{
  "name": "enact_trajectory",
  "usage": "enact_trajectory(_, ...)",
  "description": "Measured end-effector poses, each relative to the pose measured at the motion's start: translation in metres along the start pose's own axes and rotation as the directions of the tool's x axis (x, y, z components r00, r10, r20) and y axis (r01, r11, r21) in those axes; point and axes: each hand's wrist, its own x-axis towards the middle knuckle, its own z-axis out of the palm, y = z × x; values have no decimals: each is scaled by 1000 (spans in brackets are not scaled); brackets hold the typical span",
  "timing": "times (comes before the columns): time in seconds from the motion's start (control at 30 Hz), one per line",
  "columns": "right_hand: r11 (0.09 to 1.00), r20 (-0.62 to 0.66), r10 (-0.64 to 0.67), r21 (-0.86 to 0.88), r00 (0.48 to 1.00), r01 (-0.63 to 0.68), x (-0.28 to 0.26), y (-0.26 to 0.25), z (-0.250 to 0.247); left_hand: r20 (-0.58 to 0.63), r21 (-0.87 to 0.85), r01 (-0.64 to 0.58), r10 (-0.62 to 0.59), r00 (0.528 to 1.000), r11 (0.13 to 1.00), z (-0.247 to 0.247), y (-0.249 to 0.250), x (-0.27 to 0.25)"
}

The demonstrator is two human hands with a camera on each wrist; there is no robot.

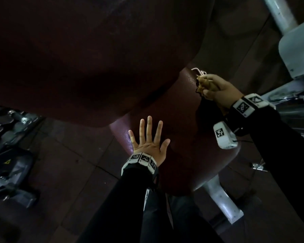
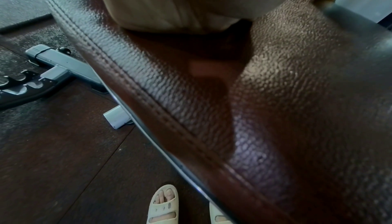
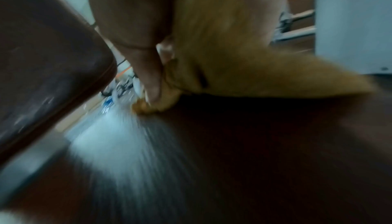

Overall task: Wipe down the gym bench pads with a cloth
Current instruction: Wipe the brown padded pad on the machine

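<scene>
The dark maroon, pebble-grained vinyl seat pad [image 1: 179, 137] of the bench is the landmark here; the larger maroon back pad [image 1: 77, 58] rises just beyond its far end. The left hand [image 1: 149, 144] lies flat on the seat pad near its left edge, all 5 fingers straight and spread, gripping nothing; it looks placed there to brace the body or steady the bench. The right hand [image 1: 218, 90] is at the seat pad's far right corner, fingers curled tight round a bunched mustard-yellow cloth [image 1: 201, 84], which touches the pad's edge close to a small bent metal pin [image 1: 197, 71]. The right wrist view is streaked with blur, which suggests a wiping stroke along that edge. Bunching the cloth likely gives firmer pressure on the stitched rim. Most of the seat pad looks still to do.
</scene>
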Motion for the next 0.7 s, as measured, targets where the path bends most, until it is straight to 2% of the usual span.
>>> enact_trajectory(0.17, 987, 173, 38, 144, 984, -63, 43, -37, 12, -1, 9, 5, -5, 1000, 1000, 0, 1, 0)
enact_trajectory(0.3, 999, 164, 17, -45, 986, -10, 44, -43, 13, -4, 5, 4, -4, 1000, 1000, -1, 1, -1)
enact_trajectory(0.37, 980, 122, -20, -192, 992, 44, 33, -32, 5, -2, 1, 8, -8, 1000, 1000, -2, 1, -2)
enact_trajectory(0.43, 982, 85, -40, -180, 996, 55, 11, -17, -4, 3, 0, 5, -5, 1000, 1000, -3, 1, -2)
enact_trajectory(0.6, 972, -66, 16, -233, 998, -31, -65, 37, -34, 8, -14, -11, 11, 1000, 1000, -3, 2, -3)
enact_trajectory(0.7, 965, -134, 19, -258, 991, -54, -85, 52, -38, 7, -13, -18, 18, 1000, 1000, -4, 1, -3)
